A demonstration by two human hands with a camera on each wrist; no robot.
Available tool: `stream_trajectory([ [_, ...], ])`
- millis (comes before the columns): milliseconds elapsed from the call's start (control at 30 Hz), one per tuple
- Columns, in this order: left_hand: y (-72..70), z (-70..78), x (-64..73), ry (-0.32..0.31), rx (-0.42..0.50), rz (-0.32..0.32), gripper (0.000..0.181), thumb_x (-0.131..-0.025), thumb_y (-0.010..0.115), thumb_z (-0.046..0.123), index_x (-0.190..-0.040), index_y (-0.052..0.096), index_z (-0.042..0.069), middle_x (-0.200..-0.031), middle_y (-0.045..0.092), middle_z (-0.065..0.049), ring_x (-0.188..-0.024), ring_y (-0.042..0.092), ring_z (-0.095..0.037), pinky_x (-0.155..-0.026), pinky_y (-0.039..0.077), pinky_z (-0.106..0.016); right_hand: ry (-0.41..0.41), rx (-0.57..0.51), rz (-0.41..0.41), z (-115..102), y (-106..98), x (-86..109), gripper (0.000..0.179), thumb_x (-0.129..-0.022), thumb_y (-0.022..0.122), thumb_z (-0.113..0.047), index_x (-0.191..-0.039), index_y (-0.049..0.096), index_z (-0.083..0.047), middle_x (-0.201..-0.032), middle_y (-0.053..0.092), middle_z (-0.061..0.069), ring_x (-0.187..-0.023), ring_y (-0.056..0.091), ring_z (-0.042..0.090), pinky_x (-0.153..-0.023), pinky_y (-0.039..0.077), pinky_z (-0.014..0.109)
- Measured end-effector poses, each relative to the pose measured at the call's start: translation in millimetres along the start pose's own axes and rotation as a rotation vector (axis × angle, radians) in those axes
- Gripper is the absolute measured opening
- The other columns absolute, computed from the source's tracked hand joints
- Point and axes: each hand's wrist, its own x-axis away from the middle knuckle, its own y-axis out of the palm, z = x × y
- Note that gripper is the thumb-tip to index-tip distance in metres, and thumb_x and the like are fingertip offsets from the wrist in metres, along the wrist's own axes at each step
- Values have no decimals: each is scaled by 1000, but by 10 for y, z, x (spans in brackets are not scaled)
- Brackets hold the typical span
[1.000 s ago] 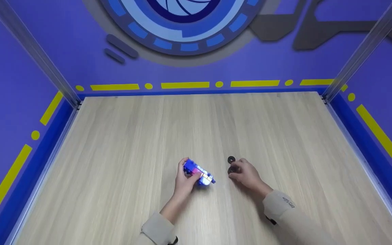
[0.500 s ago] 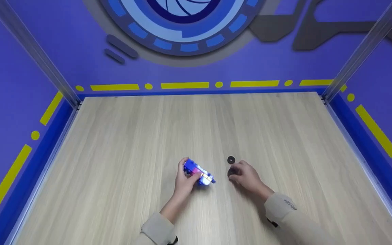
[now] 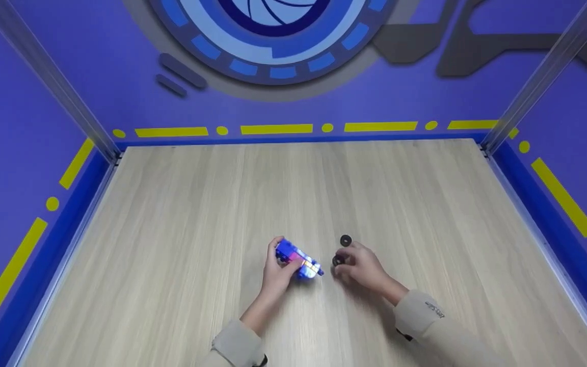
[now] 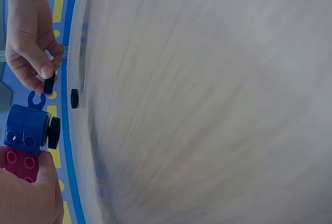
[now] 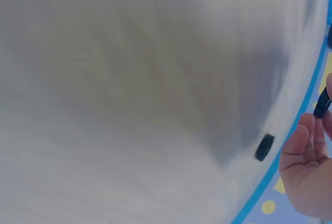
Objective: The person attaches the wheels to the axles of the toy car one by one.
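My left hand (image 3: 275,278) grips a toy car (image 3: 286,248) made of blue and pinkish-red building blocks, held tilted above the table. In the left wrist view, a black wheel (image 4: 54,133) sits on the side of the car's blue end, where a small blue hook (image 4: 34,103) sticks out. Between thumb and fingers, my right hand (image 3: 367,267) pinches a loose black wheel (image 4: 49,84), a short way right of the car. A second loose black wheel (image 3: 342,240) lies flat on the table just beyond the right hand. My left palm and fingers hide part of the car.
The wood-grain table (image 3: 222,199) is bounded at the back by a blue-purple wall (image 3: 95,97) with yellow dashes. Side walls with metal rails (image 3: 548,244) close it in on the left and right.
My right hand has lifted a black wheel and moved slightly left with it, toward the car. The left hand and the car stay almost still.
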Motion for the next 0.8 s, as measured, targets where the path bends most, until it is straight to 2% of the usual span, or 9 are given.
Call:
stream_trajectory([
  [133,9,-23,-7,10,-7,3,65,-81,59,11,-135,25,17,-139,29,-17,-124,32,-32,-97,35,-44,-76,8,5,-81,4,16,32,-69,72,-11,-98,64,-2,-82,52,1,-69,47,11,-57,39,19],
  [333,11,-31,-14,21,-20,13,64,-80,60,12,-134,26,15,-138,31,-18,-123,33,-31,-97,34,-44,-146,-16,9,-174,4,23,31,-71,70,-11,-100,63,-2,-83,53,1,-69,48,10,-56,40,19],
  [667,32,-6,-13,-8,-16,6,65,-81,61,19,-135,25,17,-138,30,-18,-122,35,-33,-93,40,-42,-150,-103,15,-297,19,17,29,-72,70,-9,-100,63,-1,-85,53,2,-69,49,11,-59,42,20],
  [800,25,57,9,-15,-3,-3,64,-81,61,17,-135,26,16,-136,31,-19,-118,38,-32,-92,41,-41,-158,-108,8,-344,23,32,27,-73,68,-7,-100,62,-3,-87,53,3,-70,49,12,-60,43,20],
])
